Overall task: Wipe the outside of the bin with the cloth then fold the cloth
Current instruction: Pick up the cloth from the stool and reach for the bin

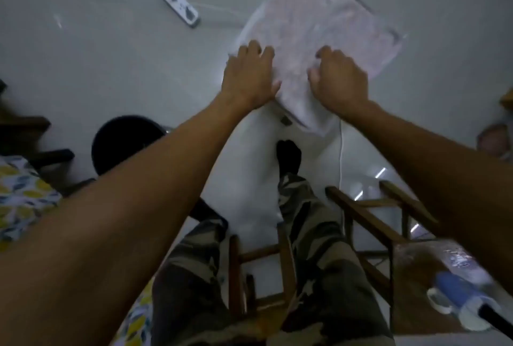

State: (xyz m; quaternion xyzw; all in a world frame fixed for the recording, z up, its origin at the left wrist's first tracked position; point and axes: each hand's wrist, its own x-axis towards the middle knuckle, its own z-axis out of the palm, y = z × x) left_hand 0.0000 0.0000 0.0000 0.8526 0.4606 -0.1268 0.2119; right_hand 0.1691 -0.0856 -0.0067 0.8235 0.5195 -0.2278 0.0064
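A pale pink cloth [319, 18] is spread out flat over the grey floor ahead of me. Both hands are at its near end. My left hand [249, 76] lies palm down on the near left edge, fingers over the fabric and thumb tucked against it. My right hand [340, 82] has its fingers curled into the cloth a little to the right. The near corner of the cloth [302, 115] pokes out between my wrists. The round black bin [125, 143] stands on the floor to the left, partly hidden by my left forearm.
A white power strip [179, 3] with cables lies on the floor beyond the cloth's left side. My black-socked foot [288, 155] rests just short of the cloth. Wooden stool frames [361, 215] stand near my legs, and a patterned fabric [22, 193] lies at the left.
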